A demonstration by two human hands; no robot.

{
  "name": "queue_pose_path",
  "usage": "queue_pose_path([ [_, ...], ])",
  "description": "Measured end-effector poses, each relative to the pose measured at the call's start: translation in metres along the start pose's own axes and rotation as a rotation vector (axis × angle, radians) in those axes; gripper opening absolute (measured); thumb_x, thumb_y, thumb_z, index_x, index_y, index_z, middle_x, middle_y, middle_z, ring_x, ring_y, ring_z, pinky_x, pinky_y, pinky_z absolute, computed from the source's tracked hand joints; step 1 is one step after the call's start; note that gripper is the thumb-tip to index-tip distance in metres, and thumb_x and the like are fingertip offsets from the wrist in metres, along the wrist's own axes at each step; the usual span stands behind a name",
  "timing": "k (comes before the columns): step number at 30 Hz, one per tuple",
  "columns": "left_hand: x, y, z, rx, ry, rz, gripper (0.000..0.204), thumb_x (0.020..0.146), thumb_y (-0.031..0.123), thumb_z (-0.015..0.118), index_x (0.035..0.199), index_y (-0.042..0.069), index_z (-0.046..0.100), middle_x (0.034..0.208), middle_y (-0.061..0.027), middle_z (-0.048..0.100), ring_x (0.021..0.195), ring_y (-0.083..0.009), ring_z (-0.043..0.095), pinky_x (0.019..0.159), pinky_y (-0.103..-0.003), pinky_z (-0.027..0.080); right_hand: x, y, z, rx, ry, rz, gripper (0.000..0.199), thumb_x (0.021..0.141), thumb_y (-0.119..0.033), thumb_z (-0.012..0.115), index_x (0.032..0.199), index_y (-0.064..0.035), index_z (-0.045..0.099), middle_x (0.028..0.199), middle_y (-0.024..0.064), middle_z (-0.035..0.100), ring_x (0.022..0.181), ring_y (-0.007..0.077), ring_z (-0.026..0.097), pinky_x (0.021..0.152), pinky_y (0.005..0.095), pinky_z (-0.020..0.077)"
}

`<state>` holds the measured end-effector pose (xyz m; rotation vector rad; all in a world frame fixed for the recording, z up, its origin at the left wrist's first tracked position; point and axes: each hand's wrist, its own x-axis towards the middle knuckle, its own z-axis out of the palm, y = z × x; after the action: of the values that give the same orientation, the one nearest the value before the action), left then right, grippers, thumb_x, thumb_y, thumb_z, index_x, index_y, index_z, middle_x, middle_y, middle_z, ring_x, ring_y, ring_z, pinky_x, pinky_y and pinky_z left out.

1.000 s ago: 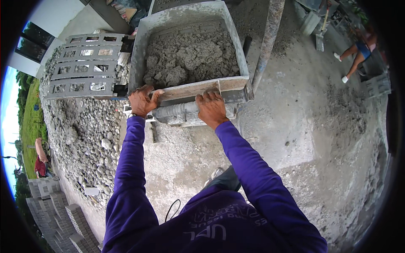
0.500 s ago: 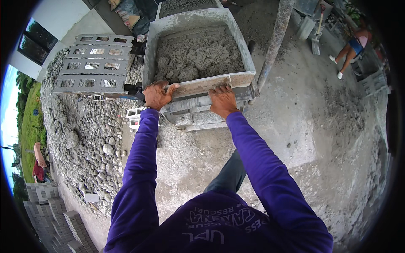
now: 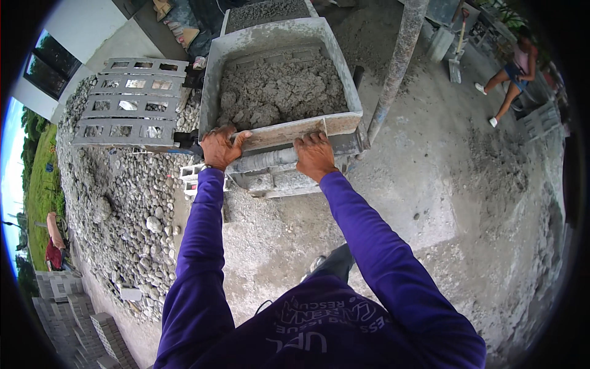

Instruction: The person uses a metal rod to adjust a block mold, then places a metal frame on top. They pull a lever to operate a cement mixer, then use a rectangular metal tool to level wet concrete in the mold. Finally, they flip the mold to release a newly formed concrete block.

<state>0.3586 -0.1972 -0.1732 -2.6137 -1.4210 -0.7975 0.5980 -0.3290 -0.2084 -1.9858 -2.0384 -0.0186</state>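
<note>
A wide grey metal box (image 3: 279,35), like a feed hopper, stands before me, holding crumbly grey concrete mix (image 3: 283,83). My left hand (image 3: 220,148) grips the left end of its near rim, the thumb lying along the face. Farther right, my right hand (image 3: 315,155) has its fingers hooked over the same rim, knuckles up. Just below the rim, between my hands, runs a mortar-crusted roller or pipe (image 3: 264,161). Under it is a grey metal frame (image 3: 276,182). The fingertips on the box's inner side are hidden from view.
Left of the box lies a slatted block pallet (image 3: 126,101) over a pile of stones (image 3: 132,209). A slanting metal post (image 3: 398,67) rises close on the right. Stacked hollow blocks (image 3: 58,301) fill the lower left. Another person (image 3: 522,67) walks near a shovel (image 3: 456,61) at far right.
The box and both my hands sit slightly lower and further left in the picture, the grip unchanged. My shoe now shows below. The person at far right has shifted stance.
</note>
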Motion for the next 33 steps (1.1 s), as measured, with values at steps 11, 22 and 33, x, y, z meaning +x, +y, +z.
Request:
queue_pose_path([
  [11, 0.01, 0.0, -0.01, 0.006, -0.126, -0.026, 0.073, 0.084, 0.076, 0.052, 0.097, 0.007, 0.075, 0.083, -0.0156, 0.073, 0.079, -0.0346, 0.071, 0.075, -0.046, 0.053, 0.006, -0.001, 0.0, -0.046, 0.101, 0.018, 0.034, 0.063, -0.012, 0.07, 0.097, -0.0066, 0.067, 0.097, 0.011, 0.067, 0.102, 0.0272, 0.059, 0.098, 0.0386, 0.0402],
  [22, -0.025, 0.014, -0.025, -0.054, -0.051, 0.091, 0.048, 0.081, 0.059, 0.069, 0.067, 0.013, 0.067, 0.067, -0.0039, 0.062, 0.062, -0.0261, 0.062, 0.059, -0.036, 0.044, -0.034, -0.012, -0.012, 0.021, 0.095, -0.019, 0.03, 0.053, -0.022, 0.066, 0.081, -0.0104, 0.061, 0.083, 0.0031, 0.057, 0.084, 0.0205, 0.056, 0.088, 0.0378, 0.0434],
  [33, 0.274, -0.087, 0.123, -0.018, -0.01, 0.06, 0.063, 0.083, 0.07, 0.06, 0.084, 0.008, 0.074, 0.076, -0.0109, 0.07, 0.065, -0.0325, 0.068, 0.061, -0.042, 0.052, 0.289, 0.118, 0.052, -0.079, 0.355, -0.114, 0.03, 0.055, -0.014, 0.061, 0.084, -0.0071, 0.068, 0.081, 0.01, 0.067, 0.08, 0.0255, 0.064, 0.082, 0.0379, 0.0493],
])
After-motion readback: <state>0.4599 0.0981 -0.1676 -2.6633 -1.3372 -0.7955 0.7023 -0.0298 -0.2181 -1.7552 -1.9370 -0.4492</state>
